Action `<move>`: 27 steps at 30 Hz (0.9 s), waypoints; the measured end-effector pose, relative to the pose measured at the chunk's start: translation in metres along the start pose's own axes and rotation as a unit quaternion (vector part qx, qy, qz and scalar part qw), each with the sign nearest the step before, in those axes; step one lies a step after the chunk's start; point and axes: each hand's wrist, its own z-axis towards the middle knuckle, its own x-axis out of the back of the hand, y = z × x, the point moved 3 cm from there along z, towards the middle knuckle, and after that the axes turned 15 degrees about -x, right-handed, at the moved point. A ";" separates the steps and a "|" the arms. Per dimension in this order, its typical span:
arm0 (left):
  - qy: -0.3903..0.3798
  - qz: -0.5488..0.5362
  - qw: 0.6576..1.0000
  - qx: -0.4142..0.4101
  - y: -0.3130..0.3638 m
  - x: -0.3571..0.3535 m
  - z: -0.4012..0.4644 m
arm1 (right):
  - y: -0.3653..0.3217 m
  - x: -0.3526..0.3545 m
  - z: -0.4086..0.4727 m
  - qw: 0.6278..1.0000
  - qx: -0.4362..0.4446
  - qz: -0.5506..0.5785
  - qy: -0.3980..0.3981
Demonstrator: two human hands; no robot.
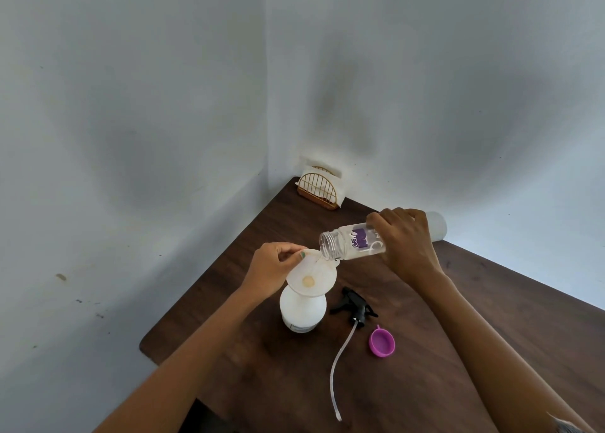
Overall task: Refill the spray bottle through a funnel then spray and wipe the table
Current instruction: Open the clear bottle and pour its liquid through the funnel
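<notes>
Dark wooden table (pixel 491 334): left hand (pixel 271 270) pinches the funnel (pixel 311 277) on the spray bottle (pixel 302 311); right hand (pixel 404 239) grips the tilted refill bottle (pixel 347 242). Overtilting could overflow the funnel.

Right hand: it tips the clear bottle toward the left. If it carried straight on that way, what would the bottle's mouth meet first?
Probably the funnel rim, just below the clear bottle held by the right hand; depth is unclear.

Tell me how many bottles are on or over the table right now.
2: the white spray bottle standing under the funnel, and the clear bottle tilted over it in the right hand.
</notes>
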 end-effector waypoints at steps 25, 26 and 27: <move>0.001 -0.021 1.000 0.007 -0.002 -0.001 0.001 | 0.002 0.003 0.005 1.000 0.005 -0.002 0.005; -0.001 -0.021 1.000 0.007 -0.002 -0.001 0.001 | 0.002 0.003 0.005 1.000 0.004 -0.002 0.005; -0.001 -0.021 1.000 0.007 -0.002 -0.001 0.001 | 0.002 0.003 0.005 1.000 0.004 -0.004 0.005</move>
